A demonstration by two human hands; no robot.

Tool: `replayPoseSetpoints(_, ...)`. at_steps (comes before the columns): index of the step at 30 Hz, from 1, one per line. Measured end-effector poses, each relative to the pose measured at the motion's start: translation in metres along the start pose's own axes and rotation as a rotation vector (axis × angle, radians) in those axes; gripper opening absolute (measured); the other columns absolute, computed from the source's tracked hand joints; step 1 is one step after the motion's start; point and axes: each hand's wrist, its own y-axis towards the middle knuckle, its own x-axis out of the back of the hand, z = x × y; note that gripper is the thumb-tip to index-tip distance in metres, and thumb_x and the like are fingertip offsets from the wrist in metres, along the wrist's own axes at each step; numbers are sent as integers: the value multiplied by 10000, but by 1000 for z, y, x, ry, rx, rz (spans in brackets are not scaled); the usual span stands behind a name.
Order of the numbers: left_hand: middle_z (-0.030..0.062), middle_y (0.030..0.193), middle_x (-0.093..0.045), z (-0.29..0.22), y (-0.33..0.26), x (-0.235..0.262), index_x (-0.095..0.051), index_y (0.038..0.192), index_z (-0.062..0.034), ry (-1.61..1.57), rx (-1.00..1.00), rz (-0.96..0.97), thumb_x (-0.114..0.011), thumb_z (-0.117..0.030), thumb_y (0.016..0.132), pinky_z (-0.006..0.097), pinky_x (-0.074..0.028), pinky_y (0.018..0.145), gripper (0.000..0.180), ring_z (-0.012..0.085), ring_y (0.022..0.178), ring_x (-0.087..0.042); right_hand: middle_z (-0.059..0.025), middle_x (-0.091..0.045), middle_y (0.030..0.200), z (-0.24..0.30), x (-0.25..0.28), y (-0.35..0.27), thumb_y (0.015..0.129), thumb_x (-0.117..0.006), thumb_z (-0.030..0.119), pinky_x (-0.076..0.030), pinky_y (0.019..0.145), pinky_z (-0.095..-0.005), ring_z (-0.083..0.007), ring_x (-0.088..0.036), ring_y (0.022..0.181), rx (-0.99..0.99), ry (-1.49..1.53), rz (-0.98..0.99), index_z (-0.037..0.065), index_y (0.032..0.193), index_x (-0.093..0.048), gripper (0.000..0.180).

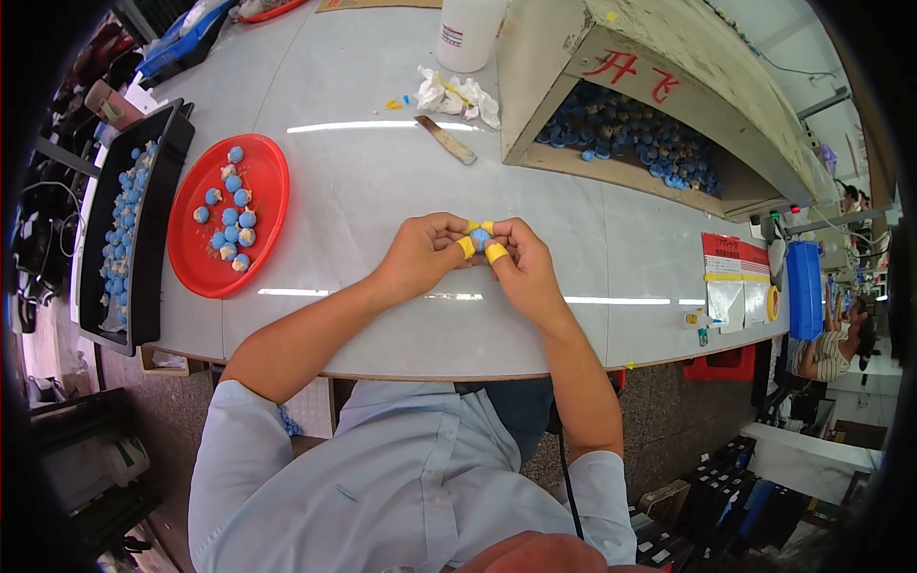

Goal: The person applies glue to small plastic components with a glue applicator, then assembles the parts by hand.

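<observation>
My left hand and my right hand meet over the white table, fingertips pinched together on one small blue ball-shaped piece. Yellow tape wraps the fingertips of both hands. To the left lies a red round tray with several blue and tan ball pieces on it. Further left, a black rectangular tray holds many more of the blue pieces.
A wooden box lying open at the back right is full of blue pieces. A white bottle, crumpled paper and a flat stick lie behind my hands. A blue container and papers sit at the right.
</observation>
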Motion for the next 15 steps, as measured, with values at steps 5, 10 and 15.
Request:
replayPoseSetpoints(5, 143, 1082, -641, -4, 0, 0, -550, 1156, 119, 3, 13, 19, -575, -6, 929, 283, -571, 860, 260, 177, 959, -664, -55, -628, 876, 1, 1, 1, 926, -542, -13, -482, 685, -210, -73, -592, 773, -35, 50, 26, -33, 1059, -544, 134)
replayPoseSetpoints(10, 133, 1073, -638, 2, -1, 0, -555, 1107, 109, 19, -9, 9, -573, 0, 927, 279, -564, 876, 211, 159, 963, -654, -58, -622, 868, -4, 0, 0, 915, -538, -36, -480, 667, -208, -70, -588, 765, -6, 28, 42, -29, 1034, -537, 119)
replayPoseSetpoints(15, 123, 1076, -631, 8, -2, -4, -553, 1098, 95, 94, -28, -20, -566, 2, 932, 280, -558, 889, 191, 148, 975, -642, -63, -619, 861, -10, -3, 0, 909, -539, -46, -479, 656, -212, -71, -582, 755, 60, -15, 16, -24, 1016, -532, 109)
